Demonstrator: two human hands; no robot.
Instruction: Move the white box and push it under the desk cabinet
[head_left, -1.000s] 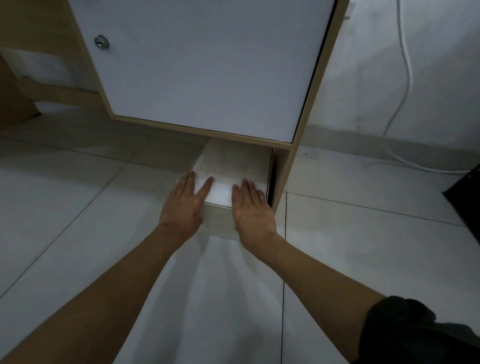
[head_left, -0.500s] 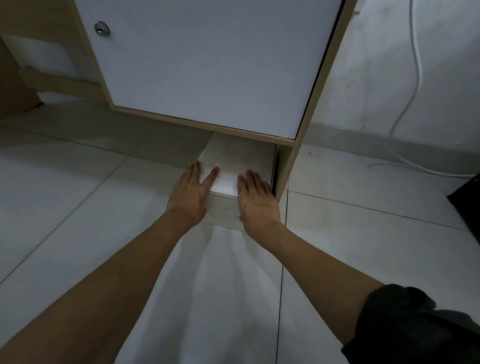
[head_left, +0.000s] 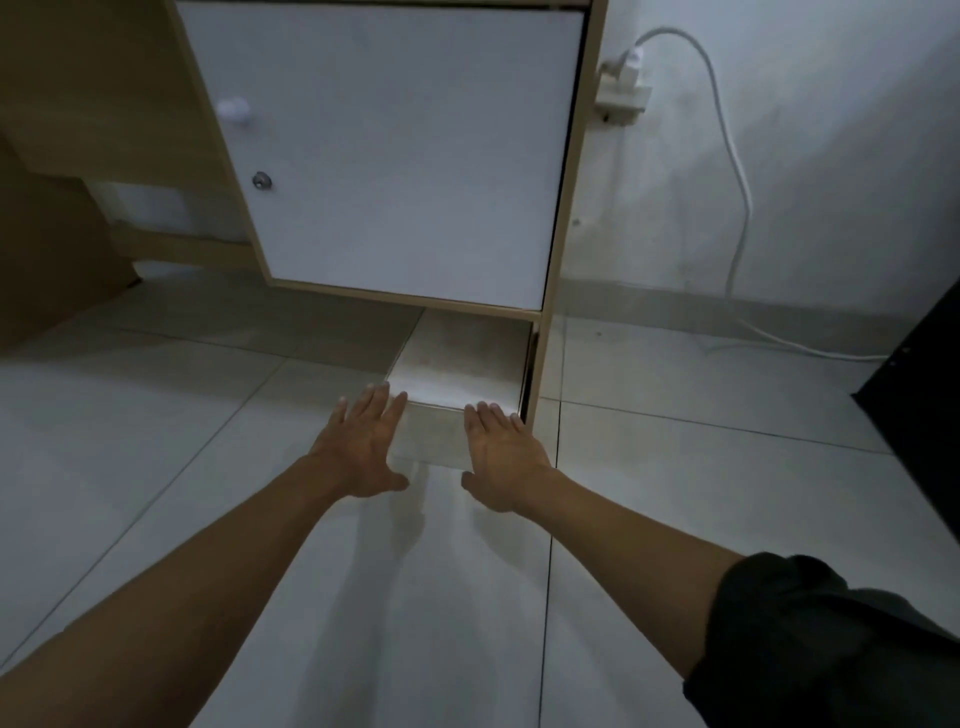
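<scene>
The desk cabinet (head_left: 395, 156) stands over the floor gap where the white box (head_left: 457, 374) sits, mostly pushed under, its front end protruding. The left hand (head_left: 358, 447) and right hand (head_left: 501, 457) lie flat and spread, apparently pressing its front face; a short push remains.

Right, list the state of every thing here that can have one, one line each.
white box: on the floor, partly under the cabinet, front end sticking out
cabinet door: closed
left hand: open, flat against the box's front left corner
right hand: open, flat against the box's front right
plug: in the wall socket
</scene>
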